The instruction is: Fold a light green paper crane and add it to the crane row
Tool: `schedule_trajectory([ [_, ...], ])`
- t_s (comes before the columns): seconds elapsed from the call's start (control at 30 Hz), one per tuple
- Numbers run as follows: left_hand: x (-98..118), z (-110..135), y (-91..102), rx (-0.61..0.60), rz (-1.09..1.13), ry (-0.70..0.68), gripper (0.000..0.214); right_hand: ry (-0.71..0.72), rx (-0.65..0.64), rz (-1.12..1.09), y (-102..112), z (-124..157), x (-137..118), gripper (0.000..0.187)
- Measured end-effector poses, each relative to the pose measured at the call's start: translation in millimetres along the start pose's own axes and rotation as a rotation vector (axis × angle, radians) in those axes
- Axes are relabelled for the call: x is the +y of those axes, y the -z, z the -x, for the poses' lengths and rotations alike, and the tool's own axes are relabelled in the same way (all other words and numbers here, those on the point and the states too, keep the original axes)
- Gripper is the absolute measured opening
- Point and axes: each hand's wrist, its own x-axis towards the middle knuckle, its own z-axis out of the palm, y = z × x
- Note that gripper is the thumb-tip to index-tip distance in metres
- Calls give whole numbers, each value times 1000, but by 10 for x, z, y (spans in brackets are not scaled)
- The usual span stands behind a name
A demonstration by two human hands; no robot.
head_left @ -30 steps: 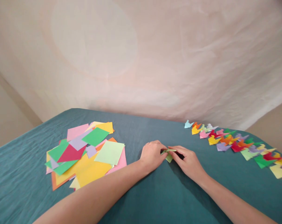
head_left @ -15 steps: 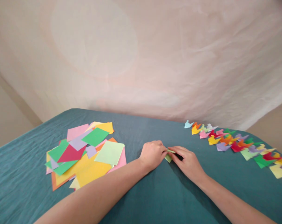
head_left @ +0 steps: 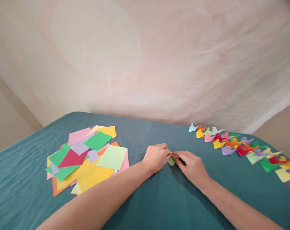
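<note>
A small piece of folded light green paper (head_left: 171,161) is held between my two hands, low over the table's middle. My left hand (head_left: 157,158) is closed, its thumb and fingers pinching the paper's left side and covering much of it. From the right, my right hand (head_left: 191,164) pinches a narrow part of the same paper between thumb and fingertips. Only a small lower panel and a thin upper strip of the paper show between the hands; its full shape is hidden.
Loose square sheets (head_left: 93,172) in many colours lie in a heap at the left, partly behind my left forearm. Rows of folded paper birds (head_left: 228,150) stand along the right side. A blue-green cloth (head_left: 156,204) covers the table, and a pale curtain (head_left: 135,64) hangs behind it.
Both hands keep their pinch on the folded paper. The right fingers have shifted slightly left and down, and the strip between them looks thinner. Heap and birds stay as they were.
</note>
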Motion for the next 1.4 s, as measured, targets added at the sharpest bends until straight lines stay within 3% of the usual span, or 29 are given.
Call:
schedule_trajectory([
  [0.57, -2, 23, 77, -40, -102, -53, 24, 110, -16, 144, 57, -38, -52, 25],
  [0.97, -78, 16, 103, -84, -44, -111, 22, 25, -46, 92, 9, -25, -15, 23],
  [1.4, -99, 0, 110, -85, -107, -156, 23, 35, -39, 67, 27, -49, -26, 25],
])
